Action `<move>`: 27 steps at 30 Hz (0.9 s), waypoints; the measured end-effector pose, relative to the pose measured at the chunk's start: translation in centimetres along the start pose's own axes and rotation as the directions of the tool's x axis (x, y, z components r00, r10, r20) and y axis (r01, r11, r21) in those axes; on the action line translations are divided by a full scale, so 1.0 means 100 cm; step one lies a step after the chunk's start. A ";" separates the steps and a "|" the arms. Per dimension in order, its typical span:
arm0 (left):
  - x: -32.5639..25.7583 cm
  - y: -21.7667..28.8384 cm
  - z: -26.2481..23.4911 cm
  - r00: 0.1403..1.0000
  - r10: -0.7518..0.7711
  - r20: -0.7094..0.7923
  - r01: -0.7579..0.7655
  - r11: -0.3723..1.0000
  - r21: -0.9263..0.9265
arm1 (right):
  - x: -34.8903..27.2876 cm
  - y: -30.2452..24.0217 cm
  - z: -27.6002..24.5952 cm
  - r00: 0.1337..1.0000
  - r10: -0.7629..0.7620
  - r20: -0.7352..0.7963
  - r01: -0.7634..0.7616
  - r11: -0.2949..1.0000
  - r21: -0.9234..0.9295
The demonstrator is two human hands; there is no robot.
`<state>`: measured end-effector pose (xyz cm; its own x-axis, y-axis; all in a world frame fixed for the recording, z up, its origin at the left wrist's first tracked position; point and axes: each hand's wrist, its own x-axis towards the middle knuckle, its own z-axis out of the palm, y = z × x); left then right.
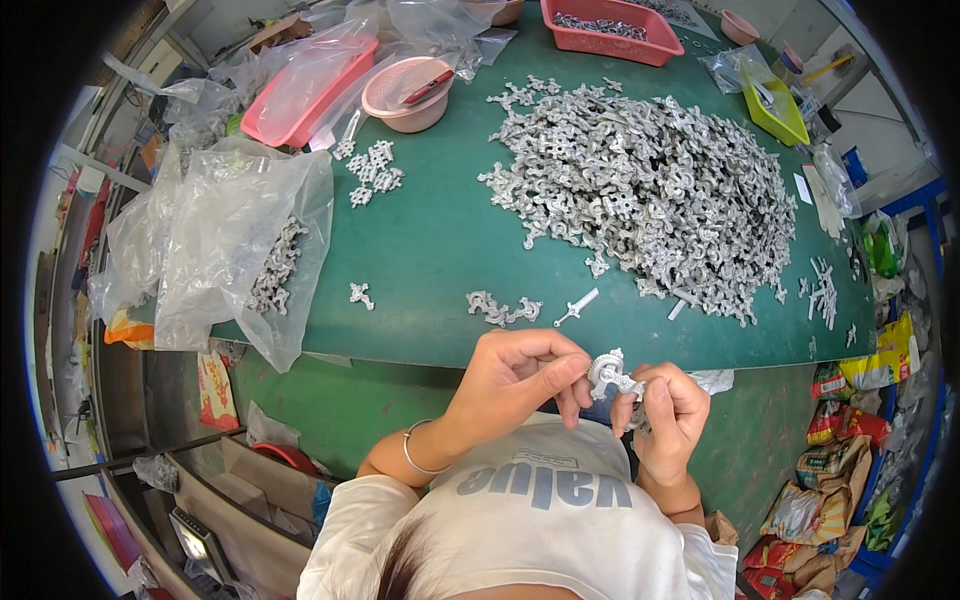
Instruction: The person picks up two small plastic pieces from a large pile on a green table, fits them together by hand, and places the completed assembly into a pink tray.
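Observation:
Both hands are raised in front of my chest, just off the table's near edge. Between them is a small grey metal casting with a round, ridged-looking part and short arms. My left hand pinches its round side with thumb and fingertips. At the other end, my right hand grips an arm of it, fingers curled in. Just beyond the hands, a pale grey stick-like piece and a short row of joined castings lie on the green table.
A large heap of grey castings covers the right side. Left of it lie a single casting, a small cluster and a clear plastic bag with castings. Pink trays, a pink bowl and a yellow-green tray stand farther back.

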<state>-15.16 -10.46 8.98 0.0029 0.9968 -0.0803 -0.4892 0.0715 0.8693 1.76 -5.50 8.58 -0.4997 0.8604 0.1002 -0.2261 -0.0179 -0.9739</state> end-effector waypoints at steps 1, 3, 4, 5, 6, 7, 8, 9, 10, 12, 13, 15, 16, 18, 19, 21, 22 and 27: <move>-0.001 0.000 -0.001 1.000 0.001 -0.006 -0.001 1.000 0.004 | 0.001 0.002 0.000 1.000 -0.004 0.019 0.004 1.000 0.002; -0.002 -0.005 -0.007 0.996 0.056 -0.070 -0.050 0.996 0.078 | 0.005 0.008 0.002 1.000 0.026 0.007 -0.026 0.999 -0.021; -0.002 -0.008 -0.016 0.995 0.058 -0.079 -0.051 0.995 0.085 | 0.008 0.012 0.002 0.999 0.053 -0.011 -0.053 0.997 -0.047; -0.002 -0.013 -0.031 0.969 0.116 -0.219 -0.102 0.992 0.072 | 0.012 0.016 -0.003 0.994 0.105 0.014 -0.104 0.993 -0.061; -0.003 -0.016 -0.048 0.920 0.168 -0.355 -0.155 0.986 0.066 | 0.016 0.022 -0.006 0.994 0.103 0.022 -0.102 0.993 -0.054; -0.005 -0.017 -0.070 0.838 0.250 -0.485 -0.229 0.968 0.104 | 0.019 0.031 -0.008 0.983 0.181 -0.028 -0.180 0.983 0.032; -0.009 -0.015 -0.096 0.734 0.322 -0.598 -0.293 0.944 0.149 | 0.022 0.038 -0.011 0.962 0.264 -0.076 -0.254 0.960 0.120; -0.015 -0.012 -0.128 0.597 0.343 -0.725 -0.331 0.929 0.167 | 0.024 0.045 -0.014 0.948 0.307 -0.083 -0.293 0.945 0.147; -0.021 -0.007 -0.159 0.432 0.354 -0.830 -0.366 0.909 0.198 | 0.026 0.052 -0.018 0.947 0.309 -0.083 -0.295 0.944 0.148; -0.046 0.007 -0.225 0.162 0.385 -0.908 -0.433 0.855 0.285 | 0.029 0.062 -0.021 0.929 0.369 -0.041 -0.361 0.923 0.132; -0.063 0.009 -0.261 0.078 0.405 -0.911 -0.455 0.827 0.329 | 0.031 0.062 -0.018 0.915 0.401 -0.044 -0.395 0.912 0.107; -0.076 0.010 -0.290 0.132 0.418 -0.899 -0.462 0.828 0.317 | 0.035 0.074 -0.015 0.930 0.364 -0.047 -0.364 0.931 0.002; -0.074 0.014 -0.288 0.140 0.399 -0.906 -0.444 0.843 0.303 | 0.037 0.082 -0.014 0.945 0.324 -0.055 -0.328 0.939 -0.101; -0.056 0.006 -0.257 0.169 0.477 -0.862 -0.337 0.850 0.405 | 0.040 0.091 -0.011 0.943 0.329 -0.052 -0.333 0.928 -0.165; -0.042 -0.002 -0.233 0.210 0.543 -0.813 -0.226 0.836 0.500 | 0.041 0.095 -0.010 0.951 0.306 -0.036 -0.305 0.919 -0.251; -0.019 -0.020 -0.169 0.523 0.500 -0.690 -0.045 0.825 0.564 | 0.044 0.096 -0.006 0.949 0.314 -0.032 -0.308 0.901 -0.307; -0.018 -0.036 -0.161 0.702 0.621 -0.348 0.064 0.431 0.900 | 0.043 0.096 -0.003 0.949 0.316 -0.018 -0.306 0.901 -0.307; 0.005 -0.078 -0.105 0.894 0.435 -0.111 0.035 0.178 0.983 | 0.043 0.120 -0.007 0.996 0.091 0.013 -0.070 0.846 -0.528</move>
<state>-20.46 -10.87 -3.00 -0.3066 0.9178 0.2524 0.7707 0.0838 0.6317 -2.56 -1.64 -2.81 -0.5287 0.8487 0.0141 0.2852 0.1933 -0.9388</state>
